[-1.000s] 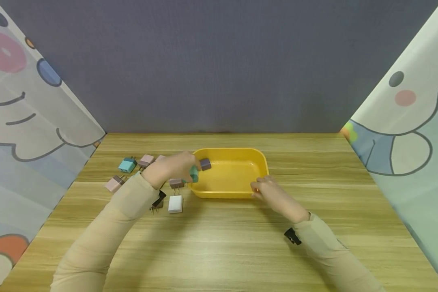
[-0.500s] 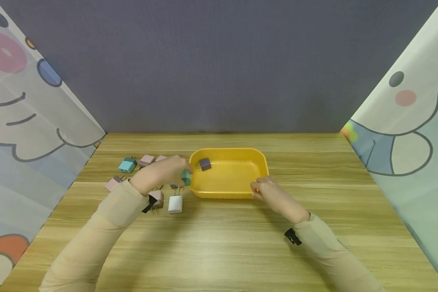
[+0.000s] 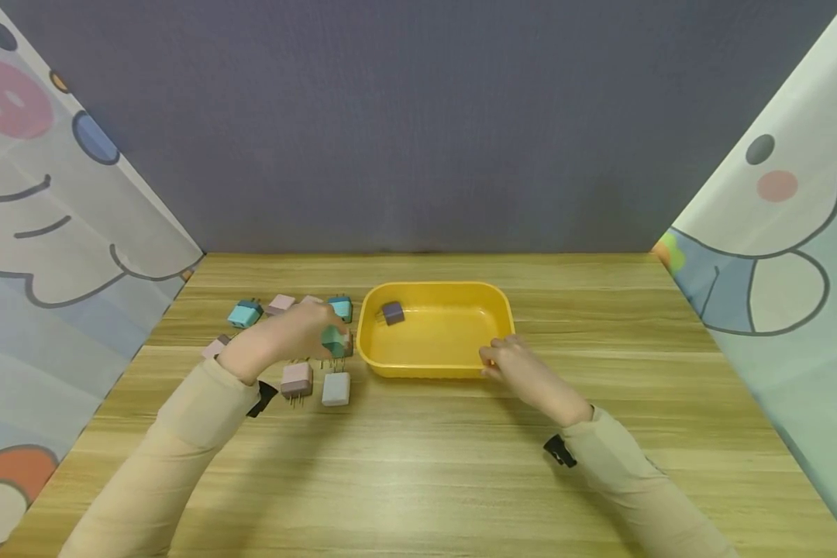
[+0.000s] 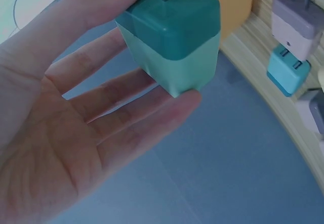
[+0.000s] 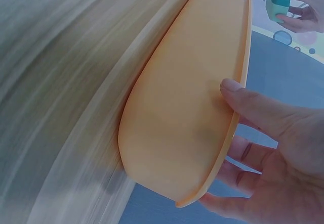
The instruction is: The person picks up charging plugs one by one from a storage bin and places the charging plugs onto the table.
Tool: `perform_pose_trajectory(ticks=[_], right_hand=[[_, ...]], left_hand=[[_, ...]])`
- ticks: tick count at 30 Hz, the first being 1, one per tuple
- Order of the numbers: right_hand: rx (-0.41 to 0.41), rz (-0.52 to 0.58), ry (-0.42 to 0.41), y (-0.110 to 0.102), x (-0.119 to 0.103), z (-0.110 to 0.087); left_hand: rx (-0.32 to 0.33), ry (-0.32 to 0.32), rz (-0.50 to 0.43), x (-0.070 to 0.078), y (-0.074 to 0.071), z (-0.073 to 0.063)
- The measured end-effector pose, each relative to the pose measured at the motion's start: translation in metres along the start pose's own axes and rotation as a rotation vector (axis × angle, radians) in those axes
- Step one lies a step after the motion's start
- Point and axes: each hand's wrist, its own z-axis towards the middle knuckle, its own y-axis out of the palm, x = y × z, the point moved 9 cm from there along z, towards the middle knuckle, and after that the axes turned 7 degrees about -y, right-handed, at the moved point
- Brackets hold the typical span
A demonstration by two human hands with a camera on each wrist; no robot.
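Note:
My left hand [image 3: 289,333] pinches a two-tone green plug charger [image 4: 174,42] between thumb and fingertips, its metal prongs on the darker end. It holds the charger just left of the yellow tray [image 3: 446,341], overlapping another charger there in the head view. My right hand [image 3: 530,378] grips the tray's front right rim, thumb [image 5: 238,90] on the outer wall and fingers over the inside. One dark purple charger [image 3: 393,313] lies in the tray's back left corner.
Several chargers lie left of the tray on the wooden table: a blue one [image 3: 339,308], a pink one [image 3: 296,378], a white one [image 3: 335,389] and another blue one [image 3: 245,314]. A dark grey panel [image 3: 418,139] rises behind the table, with cartoon-printed cloths on both sides.
My left hand has drawn back leftward from the tray's left rim with the green charger, uncovering the blue and pink chargers. My right hand stays at the tray rim.

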Motion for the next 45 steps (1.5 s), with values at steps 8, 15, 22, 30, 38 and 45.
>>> perform_pose_trajectory(ticks=[8,15,22,30,38,45], right_hand=[[-0.010,-0.013,-0.001,0.001,0.000,0.001],[-0.016,-0.032,0.008,0.002,0.001,0.002],[-0.015,-0.032,0.018,0.002,0.001,0.002],[0.000,-0.045,0.010,0.002,0.001,0.001],[0.006,-0.048,0.004,0.002,0.000,0.001],[-0.007,-0.045,0.019,0.003,0.001,0.000]], left_hand=[[-0.001,-0.046,-0.071,-0.018,0.001,-0.009],[0.029,-0.053,-0.106,-0.030,0.000,-0.019],[0.025,-0.079,-0.120,-0.042,0.003,-0.029],[0.042,-0.121,-0.149,-0.058,0.007,-0.040],[0.043,-0.148,-0.196,-0.070,0.015,-0.048],[0.024,-0.190,-0.228,-0.081,0.023,-0.052]])
